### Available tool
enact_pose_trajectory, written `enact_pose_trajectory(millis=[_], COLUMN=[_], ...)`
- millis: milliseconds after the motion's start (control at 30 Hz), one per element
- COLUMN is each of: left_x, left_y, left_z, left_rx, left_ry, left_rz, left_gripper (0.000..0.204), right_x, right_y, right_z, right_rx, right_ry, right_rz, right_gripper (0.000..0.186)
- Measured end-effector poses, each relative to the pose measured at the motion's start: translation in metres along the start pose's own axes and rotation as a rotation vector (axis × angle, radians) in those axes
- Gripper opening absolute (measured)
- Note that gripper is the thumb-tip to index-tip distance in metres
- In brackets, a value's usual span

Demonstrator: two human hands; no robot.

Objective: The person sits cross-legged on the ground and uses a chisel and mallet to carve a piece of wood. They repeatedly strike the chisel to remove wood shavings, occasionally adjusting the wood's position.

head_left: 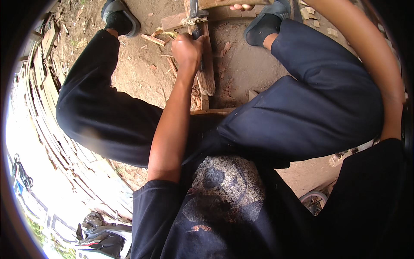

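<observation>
My left hand [186, 51] is closed around what looks like a chisel [196, 31], its dark handle ringed by a frayed pale band near the top. It rests over a narrow wooden beam [206, 80] on the ground between my feet. Just beyond, the dark metal head of a hammer [198, 9] sits at the frayed end; I cannot tell whether they touch. The hammer's thick wooden handle [230, 3] runs right along the top edge. Beneath it show the curled fingertips of my right hand [242, 7]; the rest of that hand is out of frame.
Wood chips [153, 39] lie scattered over the dirt ground [140, 71]. My sandalled feet flank the beam. A flat board [174, 21] lies beyond my left hand, and a plank edge [213, 111] crosses before my seat. Stacked wood strips [47, 97] line the left; small offcuts [308, 14] lie far right.
</observation>
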State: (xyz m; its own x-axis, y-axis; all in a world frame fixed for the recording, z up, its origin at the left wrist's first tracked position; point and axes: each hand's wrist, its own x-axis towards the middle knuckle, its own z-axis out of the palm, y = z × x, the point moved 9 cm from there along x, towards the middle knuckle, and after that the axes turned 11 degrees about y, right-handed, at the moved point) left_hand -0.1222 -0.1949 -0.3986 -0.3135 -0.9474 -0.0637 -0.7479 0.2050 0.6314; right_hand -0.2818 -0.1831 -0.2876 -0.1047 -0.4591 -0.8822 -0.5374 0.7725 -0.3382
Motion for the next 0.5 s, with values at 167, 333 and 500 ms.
enact_pose_trajectory(millis=[167,333,500], left_x=[0.003,0.002,-0.002], left_y=[-0.013,0.007,0.009], left_z=[0.005,0.008,0.001], left_rx=[0.084,0.019,-0.071], left_ry=[-0.008,-0.025,-0.182], left_rz=[-0.019,0.014,-0.024], left_gripper=[0.044,0.047,0.051], right_x=[-0.019,-0.069,-0.086], right_y=[-0.010,-0.018,0.023], right_z=[0.019,0.015,0.030], right_rx=[-0.127,-0.218,0.260], right_ry=[0.108,0.172,0.186], right_rz=[-0.133,-0.222,-0.282], right_gripper=[0.023,0.021,0.024])
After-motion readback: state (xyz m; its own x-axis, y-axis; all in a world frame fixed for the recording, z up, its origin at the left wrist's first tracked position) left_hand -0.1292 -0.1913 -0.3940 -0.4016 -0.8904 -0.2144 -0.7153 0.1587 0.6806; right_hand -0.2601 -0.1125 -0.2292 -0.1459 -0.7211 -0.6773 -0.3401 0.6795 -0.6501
